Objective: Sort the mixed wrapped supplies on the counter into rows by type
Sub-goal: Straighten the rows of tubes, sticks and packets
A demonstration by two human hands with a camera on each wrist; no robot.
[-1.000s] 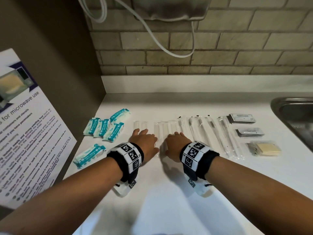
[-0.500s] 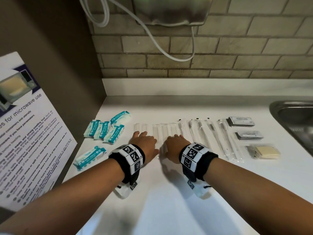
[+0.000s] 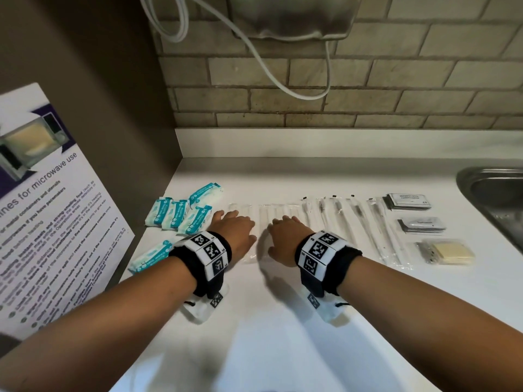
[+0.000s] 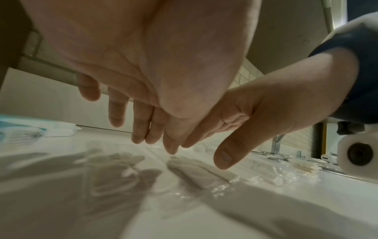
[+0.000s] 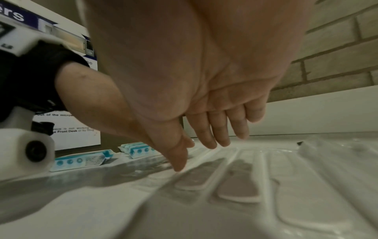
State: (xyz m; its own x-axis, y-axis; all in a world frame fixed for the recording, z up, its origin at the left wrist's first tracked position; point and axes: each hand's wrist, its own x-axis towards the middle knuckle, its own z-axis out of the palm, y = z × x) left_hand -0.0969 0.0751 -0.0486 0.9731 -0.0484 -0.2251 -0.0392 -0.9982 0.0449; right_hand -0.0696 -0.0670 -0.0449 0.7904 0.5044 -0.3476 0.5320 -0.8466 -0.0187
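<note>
A row of clear-wrapped white sticks [image 3: 278,215] lies across the middle of the white counter [image 3: 268,321]. Both hands hover side by side over it, palms down, fingers straight. My left hand [image 3: 236,232] [image 4: 143,122] is over the row's left part, and my right hand [image 3: 285,236] [image 5: 214,129] over its middle, with the thumb tip touching the wrapping. Neither holds anything. Teal-and-white packets [image 3: 181,213] [image 5: 135,149] lie at the left, and one more packet [image 3: 150,256] nearer me. Clear-wrapped black-tipped swabs [image 3: 356,222] lie to the right of the sticks.
At the far right sit two stacks of grey sachets [image 3: 409,200] [image 3: 421,224] and a yellow pad in clear wrap [image 3: 450,251]. A steel sink [image 3: 498,199] lies beyond them. A microwave notice board [image 3: 48,210] leans at the left wall. A brick wall backs the counter.
Both hands have stayed over the row of white sticks and shifted only slightly. The view has tilted a little; the supplies have not moved.
</note>
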